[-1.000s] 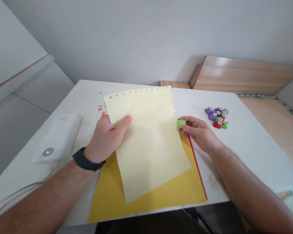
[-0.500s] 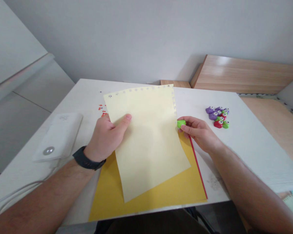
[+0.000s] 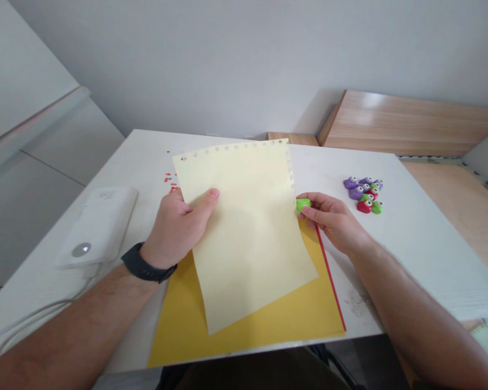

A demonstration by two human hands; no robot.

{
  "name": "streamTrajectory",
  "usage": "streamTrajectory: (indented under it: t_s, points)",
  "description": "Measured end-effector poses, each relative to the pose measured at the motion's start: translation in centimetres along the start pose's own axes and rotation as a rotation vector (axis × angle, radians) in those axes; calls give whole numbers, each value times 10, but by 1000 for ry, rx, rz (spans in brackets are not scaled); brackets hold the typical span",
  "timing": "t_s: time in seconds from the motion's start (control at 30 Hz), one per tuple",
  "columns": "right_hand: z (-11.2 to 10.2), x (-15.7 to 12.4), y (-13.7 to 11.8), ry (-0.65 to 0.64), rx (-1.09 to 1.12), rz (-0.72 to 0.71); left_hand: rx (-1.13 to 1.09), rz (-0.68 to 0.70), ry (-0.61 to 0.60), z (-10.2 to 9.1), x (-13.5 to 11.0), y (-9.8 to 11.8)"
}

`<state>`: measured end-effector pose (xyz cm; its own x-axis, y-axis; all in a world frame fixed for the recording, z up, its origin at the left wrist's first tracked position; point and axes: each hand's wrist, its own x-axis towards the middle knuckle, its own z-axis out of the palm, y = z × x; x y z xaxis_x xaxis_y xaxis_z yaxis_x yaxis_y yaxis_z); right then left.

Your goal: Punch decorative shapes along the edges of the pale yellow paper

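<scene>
My left hand [image 3: 183,219], a dark band on its wrist, grips the left side of a pale yellow sheet of paper [image 3: 250,233], thumb on top and fingers hidden behind. A row of small punched holes runs along the sheet's top edge, and more go down the upper right edge. At that right edge my right hand [image 3: 329,216] pinches a small green craft punch [image 3: 303,205] between thumb and fingers. Whether the paper sits inside its slot I cannot tell. Beneath the tilted sheet lies a larger dark-yellow sheet [image 3: 268,336] with a red strip on its right.
Several purple, red and green punches with eyes [image 3: 365,206] cluster at the right of the white table [image 3: 415,254]. Red-orange paper bits [image 3: 168,179] lie behind my left hand. On the left rests a white power bank [image 3: 100,227] with a cable [image 3: 44,311].
Almost nothing differs. The green punch and my right hand have shifted very slightly right and up along the paper's edge; my left hand keeps the same grip.
</scene>
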<state>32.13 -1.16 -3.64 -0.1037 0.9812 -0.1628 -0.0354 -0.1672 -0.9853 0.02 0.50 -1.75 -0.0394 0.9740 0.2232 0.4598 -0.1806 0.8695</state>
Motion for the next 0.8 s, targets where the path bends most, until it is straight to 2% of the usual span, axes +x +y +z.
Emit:
streamTrajectory:
  t_s: [0.3,0.53,0.8]
  points:
    - [-3,13,9,192,-163,-93,25,6,27,0,0,0]
    - [-7,11,13,141,-295,-90,17,-9,39,-1,1,-1]
    - [-5,18,17,295,-425,-306,11,-1,28,-2,1,0]
